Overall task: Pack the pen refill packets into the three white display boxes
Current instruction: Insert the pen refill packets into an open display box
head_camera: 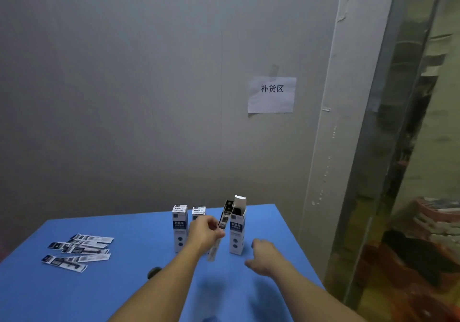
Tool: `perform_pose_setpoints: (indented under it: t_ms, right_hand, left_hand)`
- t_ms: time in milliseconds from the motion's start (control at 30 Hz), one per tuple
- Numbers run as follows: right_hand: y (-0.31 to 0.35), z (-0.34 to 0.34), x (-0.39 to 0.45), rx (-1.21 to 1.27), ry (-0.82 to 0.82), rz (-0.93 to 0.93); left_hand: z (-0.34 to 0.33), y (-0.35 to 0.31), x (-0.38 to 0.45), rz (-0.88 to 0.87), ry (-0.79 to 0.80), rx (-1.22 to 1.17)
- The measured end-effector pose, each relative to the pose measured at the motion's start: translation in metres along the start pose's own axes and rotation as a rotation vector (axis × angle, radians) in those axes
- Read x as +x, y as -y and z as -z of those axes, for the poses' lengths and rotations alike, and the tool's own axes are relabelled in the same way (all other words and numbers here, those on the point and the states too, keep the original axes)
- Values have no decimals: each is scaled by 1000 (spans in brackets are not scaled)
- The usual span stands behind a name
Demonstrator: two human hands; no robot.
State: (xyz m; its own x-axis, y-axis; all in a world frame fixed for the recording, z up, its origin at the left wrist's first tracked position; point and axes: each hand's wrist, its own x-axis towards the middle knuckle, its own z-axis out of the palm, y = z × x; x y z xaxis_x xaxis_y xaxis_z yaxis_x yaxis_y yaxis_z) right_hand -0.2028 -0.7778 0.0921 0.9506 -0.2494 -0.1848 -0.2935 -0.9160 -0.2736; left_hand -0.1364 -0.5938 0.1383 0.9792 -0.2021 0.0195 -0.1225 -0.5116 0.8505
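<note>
Three tall white display boxes stand in a row on the blue table (124, 292). The left box (180, 232) and the middle box (198, 211) have closed tops. The right box (237, 232) has its top flap raised, with dark packets inside. My left hand (205, 233) grips a long pen refill packet (222, 224) held almost upright, just left of the open box and in front of the middle box. Just right of that box, my right hand (261, 257) hovers with fingers spread and nothing in it. Several loose refill packets (79, 250) lie at the table's left.
A grey wall rises right behind the table, with a paper sign (271, 94) taped to it. A small dark object (154, 272) lies on the table near my left forearm. Right of the table stands a pillar, then a glass partition (408, 147) with stacked goods behind it.
</note>
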Motion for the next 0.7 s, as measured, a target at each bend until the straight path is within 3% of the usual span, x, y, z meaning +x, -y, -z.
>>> perform_pose_setpoints:
  t_ms: [700]
  right_hand:
    - [4, -7, 129, 543, -167, -10]
  left_hand:
    - [-26, 3, 85, -61, -16, -92]
